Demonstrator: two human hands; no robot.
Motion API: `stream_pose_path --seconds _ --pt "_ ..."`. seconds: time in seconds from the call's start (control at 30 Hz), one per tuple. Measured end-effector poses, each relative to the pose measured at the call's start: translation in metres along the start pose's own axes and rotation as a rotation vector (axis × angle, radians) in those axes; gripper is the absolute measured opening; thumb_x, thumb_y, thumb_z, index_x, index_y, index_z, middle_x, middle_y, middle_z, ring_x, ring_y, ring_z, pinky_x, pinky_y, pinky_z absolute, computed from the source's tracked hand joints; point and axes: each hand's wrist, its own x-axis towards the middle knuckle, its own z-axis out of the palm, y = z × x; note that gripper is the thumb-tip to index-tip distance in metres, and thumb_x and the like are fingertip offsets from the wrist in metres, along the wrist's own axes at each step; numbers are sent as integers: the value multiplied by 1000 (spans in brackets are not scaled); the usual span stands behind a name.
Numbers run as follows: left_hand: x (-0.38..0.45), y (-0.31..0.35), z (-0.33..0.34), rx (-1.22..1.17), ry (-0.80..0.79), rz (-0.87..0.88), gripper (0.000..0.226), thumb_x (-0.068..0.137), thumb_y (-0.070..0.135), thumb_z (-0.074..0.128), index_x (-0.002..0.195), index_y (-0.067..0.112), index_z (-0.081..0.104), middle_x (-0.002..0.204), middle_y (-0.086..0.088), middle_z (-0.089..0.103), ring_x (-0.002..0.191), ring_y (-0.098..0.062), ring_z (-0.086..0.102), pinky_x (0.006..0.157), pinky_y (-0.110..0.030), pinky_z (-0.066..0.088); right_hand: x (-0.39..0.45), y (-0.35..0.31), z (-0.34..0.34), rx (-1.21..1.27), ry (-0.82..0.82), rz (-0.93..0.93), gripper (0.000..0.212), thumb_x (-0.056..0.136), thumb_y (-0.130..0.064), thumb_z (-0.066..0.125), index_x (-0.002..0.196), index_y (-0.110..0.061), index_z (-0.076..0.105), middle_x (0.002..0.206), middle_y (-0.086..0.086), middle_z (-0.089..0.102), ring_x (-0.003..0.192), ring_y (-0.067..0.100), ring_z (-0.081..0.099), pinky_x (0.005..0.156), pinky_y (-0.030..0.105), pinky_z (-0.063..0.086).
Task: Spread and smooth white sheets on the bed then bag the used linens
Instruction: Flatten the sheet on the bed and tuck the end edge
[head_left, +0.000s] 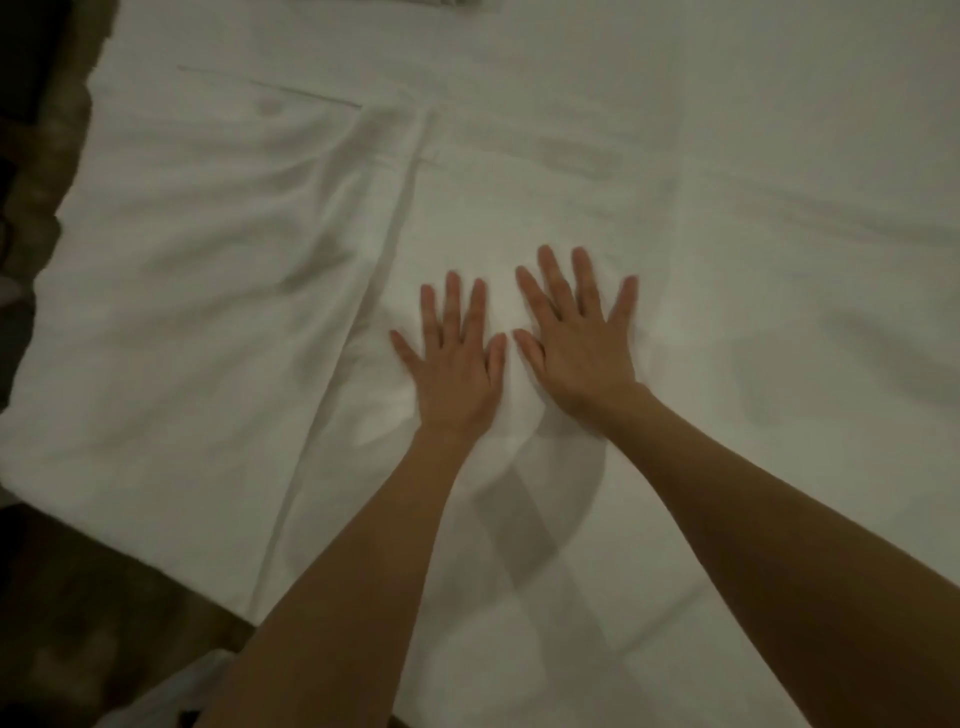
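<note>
Though flat, sheet (727, 130) crease (340, 374) near-to-far.

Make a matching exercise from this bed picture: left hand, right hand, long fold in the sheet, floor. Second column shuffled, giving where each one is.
Column 1
1. left hand
2. right hand
3. long fold in the white sheet
4. floor

Column 2
A. dark area at the lower left corner
B. flat on the sheet, fingers spread, nearer the fold
C. running diagonally, left of both hands
D. flat on the sheet, fingers spread, farther from the fold

Pairs: 1-B, 2-D, 3-C, 4-A
</note>
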Motion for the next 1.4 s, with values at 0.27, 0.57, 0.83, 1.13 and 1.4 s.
stream_pose_path --seconds 0.27,0.57,0.83,1.13,1.4 --pt "-3 -11 -17 35 -156 56 62 92 57 7 150 41 -11 161 10 -17 147 -23 -20 106 -73 -2 0 -18 -11 53 -150 129 68 97 -61 9 151 -30 -16 157 -3 -29 143 28 -29 109 68 -10" --pt "88 -103 -85 195 -172 375 54 104 44 16 154 33 -1 163 6 -8 149 -13 -8 110 -68 -1 65 -100 -53 282 -43 173 56 103 -46 22 154 -24 12 163 -2 2 149 23 1 115 57 5" --pt "207 -283 -166 -63 -109 128 48 106 31 28 153 26 21 160 2 21 144 -21 26 116 -54 20 212 -248 -75 469 324 109 33 98 -17 46 129 -10 54 131 10 49 113 31 51 90 41 44" --pt "310 -347 -183 -45 -2 384 47 102 24 44 148 21 33 154 -3 31 136 -27 34 107 -46 37 312 -280 -75 575 222 395 32 93 -29 58 119 -11 57 118 11 60 98 32 63 91 40 49" --pt "364 -336 -198 -186 -89 266 34 89 33 67 115 11 64 115 -10 63 101 -24 59 79 -23 38 355 -288 -100 771 359 308 8 87 -11 64 81 -14 68 69 4 67 41 -2 59 44 12 43"
